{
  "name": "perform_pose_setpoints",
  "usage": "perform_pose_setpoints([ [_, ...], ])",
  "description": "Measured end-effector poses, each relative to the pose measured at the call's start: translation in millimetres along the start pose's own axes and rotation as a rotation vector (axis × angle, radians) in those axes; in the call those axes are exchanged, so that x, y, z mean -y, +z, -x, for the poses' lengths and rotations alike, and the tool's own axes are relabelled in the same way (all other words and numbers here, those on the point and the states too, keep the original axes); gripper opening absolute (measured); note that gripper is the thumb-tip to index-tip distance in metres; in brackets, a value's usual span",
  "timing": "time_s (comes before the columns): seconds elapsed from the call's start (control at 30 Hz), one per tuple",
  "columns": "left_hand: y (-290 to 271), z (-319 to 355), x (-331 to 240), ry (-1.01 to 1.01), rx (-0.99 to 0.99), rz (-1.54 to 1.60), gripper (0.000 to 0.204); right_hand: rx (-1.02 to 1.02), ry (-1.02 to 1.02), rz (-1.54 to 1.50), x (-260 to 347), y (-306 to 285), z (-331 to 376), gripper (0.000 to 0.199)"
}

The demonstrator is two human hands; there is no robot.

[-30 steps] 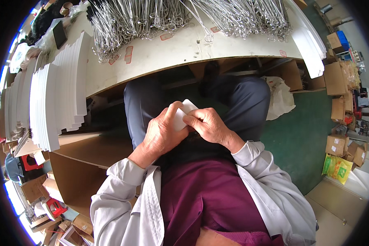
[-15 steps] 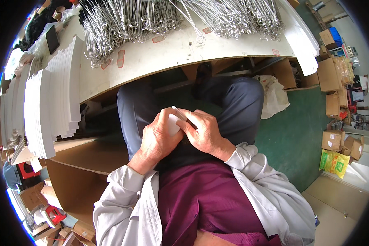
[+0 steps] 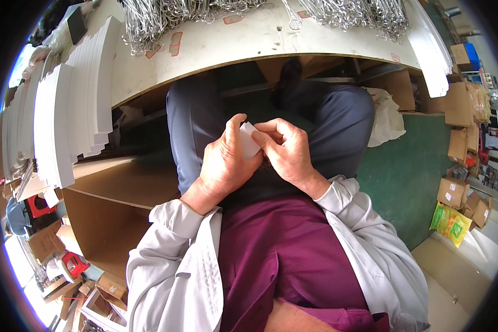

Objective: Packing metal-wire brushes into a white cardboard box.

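Note:
In front of my lap, both hands meet on a small white piece of folded card or paper (image 3: pixel 249 141), whose far end is hidden. My left hand (image 3: pixel 227 163) is wrapped round its left side, with one finger raised above it. On the other side, my right hand (image 3: pixel 289 150) pinches the upper right edge between thumb and fingers. Beyond my knees, bundles of metal wire rods with looped ends (image 3: pixel 169 19) lie on the white worktable (image 3: pixel 232 41).
Stacked long white card strips (image 3: pixel 52 130) stand at the table's left. An open cardboard box (image 3: pixel 102 221) sits beside my left leg. A whitish plastic bag (image 3: pixel 390 119) lies right of my knee on the green floor (image 3: pixel 409 171). Cartons (image 3: pixel 452 191) line the right side.
The view has tipped, so the table and rods sit higher in the picture. My left finger has lifted off the white piece, and more of its face shows. Both hands stay on it.

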State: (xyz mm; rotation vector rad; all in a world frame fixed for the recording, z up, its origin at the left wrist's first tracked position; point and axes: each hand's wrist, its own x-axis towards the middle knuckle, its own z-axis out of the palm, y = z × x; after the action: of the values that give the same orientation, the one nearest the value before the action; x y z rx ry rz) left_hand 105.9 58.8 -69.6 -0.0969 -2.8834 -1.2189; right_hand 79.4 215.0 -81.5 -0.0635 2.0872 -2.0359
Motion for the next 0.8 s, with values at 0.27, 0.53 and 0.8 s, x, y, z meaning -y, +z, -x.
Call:
perform_pose_setpoints([
  [0.27, 2, 4, 3, -0.012, -0.022, 0.011, 0.049, 0.067, 0.233, -0.186, 1, -11, -9, 0.017],
  [0.53, 4, 3, 2, 0.102, -0.074, -0.013, 0.045, 0.030, 0.232, -0.145, 3, -10, -8, 0.019],
  [0.8, 7, 9, 6, 0.143, -0.111, -0.037, 0.052, 0.009, 0.056, 0.031, -5, -7, 2, 0.020],
])
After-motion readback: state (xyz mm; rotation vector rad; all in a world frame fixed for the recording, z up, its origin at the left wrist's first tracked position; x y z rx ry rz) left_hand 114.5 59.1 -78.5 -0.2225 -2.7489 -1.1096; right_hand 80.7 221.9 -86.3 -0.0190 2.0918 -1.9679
